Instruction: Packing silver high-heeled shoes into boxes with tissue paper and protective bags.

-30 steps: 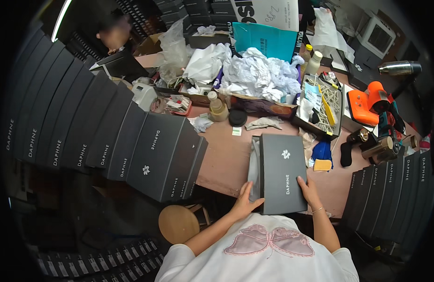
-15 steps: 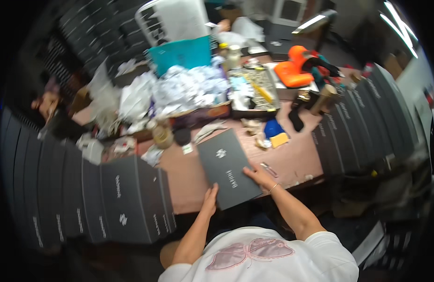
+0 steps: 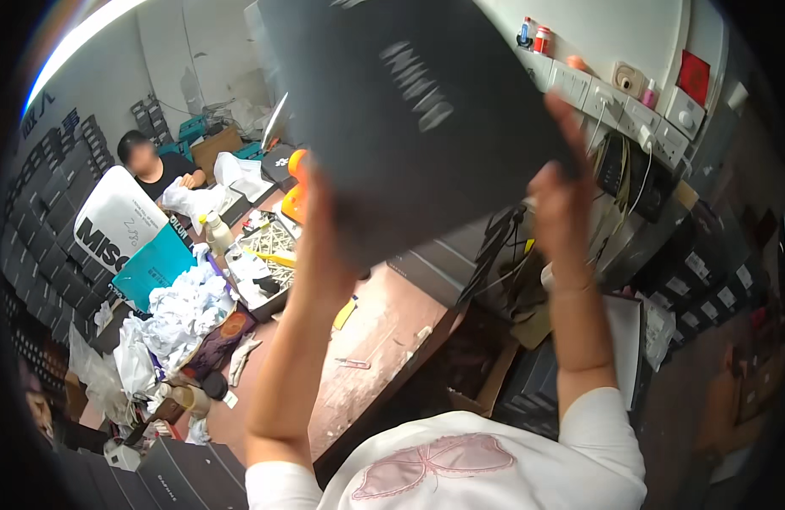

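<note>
A dark grey, flat-sided cardboard box with pale print is held up in the air, above and between the two hands, and it is tilted. Its lower left edge is gripped by the left hand, and its right edge is gripped by the right hand. The right fingers look blurred, so how tightly they are pressed cannot be told. The top of the box is cut off from view, and whether a lid sits loose on it cannot be seen. If one side were held more weakly, the box could be tipped further and dropped. If only a lid were gripped, the lower part could slide out. Under the box, between the hands, a row of dark grey cardboard boxes could be bumped if the low edge were brought down askew. Beyond the right hand, white plastic wall sockets and a hanging white cable could be knocked or snagged by a wide swing. Just past the left hand, a bright orange rounded object is partly hidden. Below the left hand, a pink worn tabletop is seen, with crumpled white paper farther left.
</note>
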Demonstrator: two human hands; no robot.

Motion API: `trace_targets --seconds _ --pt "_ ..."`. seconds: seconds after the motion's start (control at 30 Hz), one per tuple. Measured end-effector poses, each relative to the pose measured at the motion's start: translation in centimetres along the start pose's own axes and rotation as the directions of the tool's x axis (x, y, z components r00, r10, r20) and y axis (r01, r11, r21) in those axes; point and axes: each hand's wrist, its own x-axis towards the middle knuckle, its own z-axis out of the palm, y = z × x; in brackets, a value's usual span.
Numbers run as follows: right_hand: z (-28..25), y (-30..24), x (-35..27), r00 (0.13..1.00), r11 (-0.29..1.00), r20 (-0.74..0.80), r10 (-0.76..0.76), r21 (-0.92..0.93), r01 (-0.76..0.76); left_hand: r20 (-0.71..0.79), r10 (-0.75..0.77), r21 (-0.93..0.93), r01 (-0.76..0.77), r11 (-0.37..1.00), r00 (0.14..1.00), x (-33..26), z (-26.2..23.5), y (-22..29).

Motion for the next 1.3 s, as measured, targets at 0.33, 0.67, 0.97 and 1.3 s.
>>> trace_targets --seconds 0.33,0.67,0.97,1.3 --pt "-15.2 20.3 7.7 0.798 0.801 -0.141 0.586 0.249 -0.544 0.429 -0.363 0.509 0.111 0.854 0.827 0.8 5.1 -8.8" --pt "9.8 0.4 -11.9 0.857 0.741 0.465 0.222 0.491 -0.458 -0.202 0.650 0.739 0.550 -0.390 0.732 -38.8 -27.0 8.5" --pt "37.9 -21.1 -34.5 0.072 0.450 0.937 -0.342 0.230 -0.863 -0.358 0.801 -0.033 0.851 -0.524 0.480 -54.3 -24.7 14.8" --pt "39.4 -19.3 -32.9 -0.041 -0.134 0.973 -0.229 -0.073 -0.988 -0.744 0.613 0.468 0.863 0.192 0.267 -50.5 -24.3 9.1"
